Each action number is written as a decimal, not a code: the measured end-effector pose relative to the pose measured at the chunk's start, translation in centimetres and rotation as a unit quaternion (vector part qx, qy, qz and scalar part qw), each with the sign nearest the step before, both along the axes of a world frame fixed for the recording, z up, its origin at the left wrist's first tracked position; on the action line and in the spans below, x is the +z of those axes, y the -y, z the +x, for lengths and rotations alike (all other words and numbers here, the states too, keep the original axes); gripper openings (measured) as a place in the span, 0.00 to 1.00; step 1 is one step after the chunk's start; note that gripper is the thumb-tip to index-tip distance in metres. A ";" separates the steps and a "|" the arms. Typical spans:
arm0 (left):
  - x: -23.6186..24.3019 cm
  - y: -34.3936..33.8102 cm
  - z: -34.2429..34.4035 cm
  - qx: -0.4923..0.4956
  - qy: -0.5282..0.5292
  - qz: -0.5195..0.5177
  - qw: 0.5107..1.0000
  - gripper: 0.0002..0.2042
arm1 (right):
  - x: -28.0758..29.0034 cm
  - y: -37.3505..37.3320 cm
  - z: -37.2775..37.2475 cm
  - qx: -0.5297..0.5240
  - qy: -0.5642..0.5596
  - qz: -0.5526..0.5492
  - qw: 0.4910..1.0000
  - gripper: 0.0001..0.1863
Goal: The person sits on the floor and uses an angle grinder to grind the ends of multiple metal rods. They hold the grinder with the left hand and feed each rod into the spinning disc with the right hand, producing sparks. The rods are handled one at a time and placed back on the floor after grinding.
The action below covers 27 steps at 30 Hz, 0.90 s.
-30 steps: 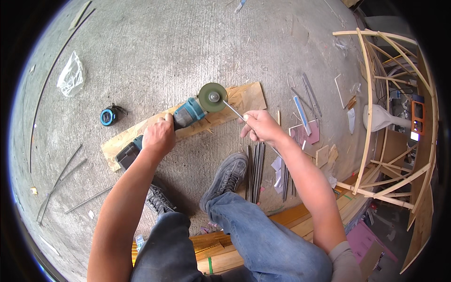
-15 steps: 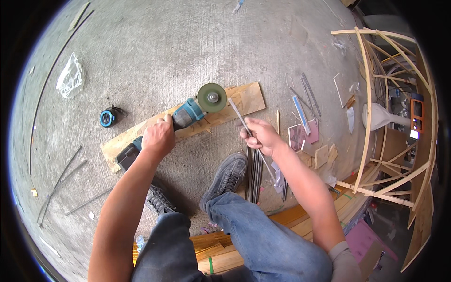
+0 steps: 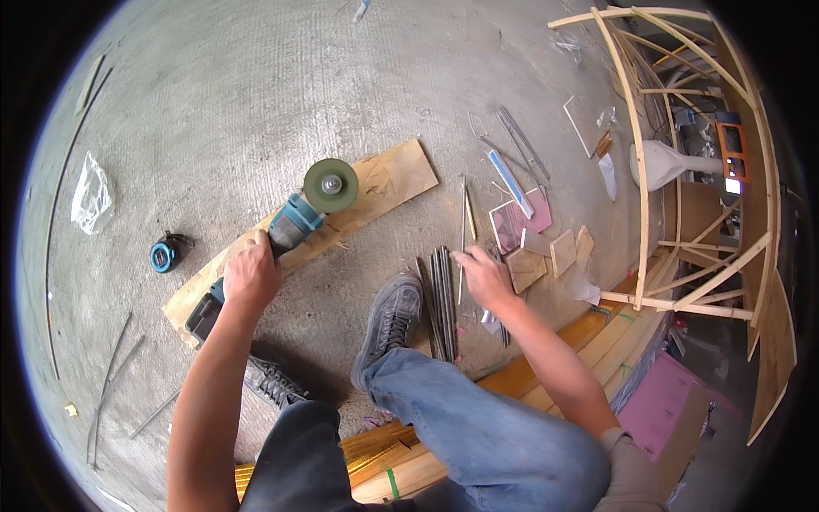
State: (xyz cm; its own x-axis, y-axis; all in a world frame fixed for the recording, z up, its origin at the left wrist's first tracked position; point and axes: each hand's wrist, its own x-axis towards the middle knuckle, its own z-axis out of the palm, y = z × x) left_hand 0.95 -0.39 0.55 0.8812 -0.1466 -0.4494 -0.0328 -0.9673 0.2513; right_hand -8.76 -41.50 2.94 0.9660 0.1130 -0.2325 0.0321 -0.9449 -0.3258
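My left hand [image 3: 252,275] is wrapped round the body of a teal and black cordless angle grinder [image 3: 294,224]. The grinder rests over a long wooden board [image 3: 392,177], its green disc [image 3: 331,185] facing up; whether the disc turns I cannot tell. To the right, my right hand [image 3: 485,277] has its fingertips closed at a thin grey metal rod [image 3: 462,213], which points away from me. Just left of that hand lies a bundle of dark metal rods [image 3: 442,299], beside my right shoe [image 3: 391,320].
A blue tape measure [image 3: 163,255] and a clear plastic bag [image 3: 91,194] lie left on the concrete. Wood offcuts [image 3: 563,253], pink pieces [image 3: 539,212] and a blue-white strip [image 3: 510,182] lie right. Beyond them stands a curved wooden frame [image 3: 633,154]. Long planks [image 3: 554,367] lie near my legs.
My right hand has moved away from the grinder disc, carrying the metal rod right and down beside the bundle. My left hand keeps its hold on the grinder. The whole view has shifted.
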 end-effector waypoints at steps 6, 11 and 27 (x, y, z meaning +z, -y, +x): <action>0.2 0.2 -0.1 -0.001 -0.005 0.010 1.000 0.20 | -4.2 2.6 -4.1 -0.110 -0.095 0.105 0.984 0.16; -0.8 -0.3 -0.2 -0.002 0.001 0.015 1.000 0.19 | -5.5 2.3 -2.4 -0.245 -0.067 0.075 0.964 0.13; -0.8 -0.6 -0.3 -0.001 0.008 0.012 1.000 0.19 | -1.7 -3.3 4.6 -0.242 -0.022 0.244 0.939 0.13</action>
